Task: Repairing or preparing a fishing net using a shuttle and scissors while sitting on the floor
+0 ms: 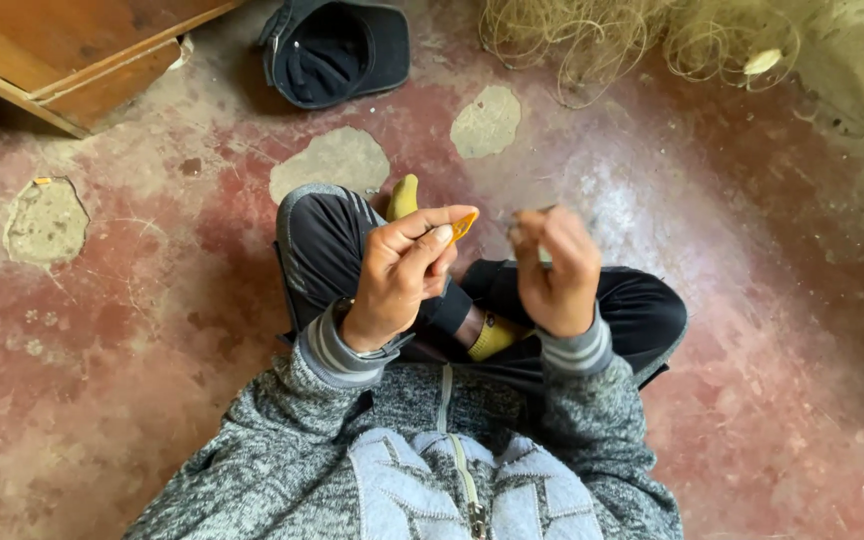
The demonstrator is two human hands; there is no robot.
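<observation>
I sit cross-legged on a worn red floor. My left hand is raised over my knee and pinches a small orange pointed piece between thumb and forefinger. My right hand is beside it, fingers curled around a small pale object that is mostly hidden. A very thin line seems to run between the two hands, too fine to tell clearly. My feet wear yellow footwear that shows beside my left knee.
A dark cap lies upside down on the floor ahead. A tangle of thin pale netting with a white float lies at the top right. Wooden furniture stands at the top left. The floor has bare grey patches.
</observation>
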